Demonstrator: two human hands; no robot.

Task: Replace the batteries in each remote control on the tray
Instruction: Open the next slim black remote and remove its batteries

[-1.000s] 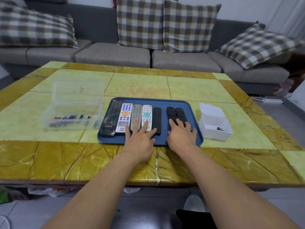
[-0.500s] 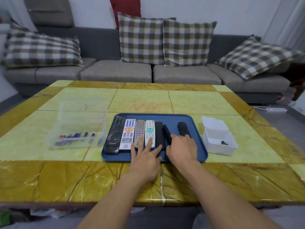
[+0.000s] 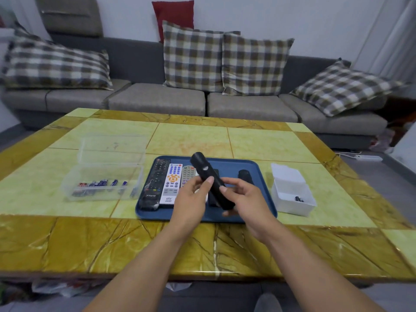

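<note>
A slim black remote (image 3: pixel 208 176) is lifted above the blue tray (image 3: pixel 262 176), tilted with its far end up and to the left. My right hand (image 3: pixel 244 198) grips its lower end. My left hand (image 3: pixel 192 197) holds its middle, thumb on top. On the tray lie a black remote (image 3: pixel 155 183), a white remote with blue buttons (image 3: pixel 172 183), a grey remote (image 3: pixel 188 173) and another black remote (image 3: pixel 245 175). More remotes lie hidden behind my hands.
A clear plastic box (image 3: pixel 101 185) with several batteries and its open lid stands left of the tray. A small white box (image 3: pixel 291 192) holding a dark battery stands on the right. The yellow-green table (image 3: pixel 191 140) ends near me; a grey sofa (image 3: pixel 157 100) lies beyond.
My right hand picked a black remote off the tray and raised it. My left hand left the light remotes and took hold of the same remote. The camera tilted up.
</note>
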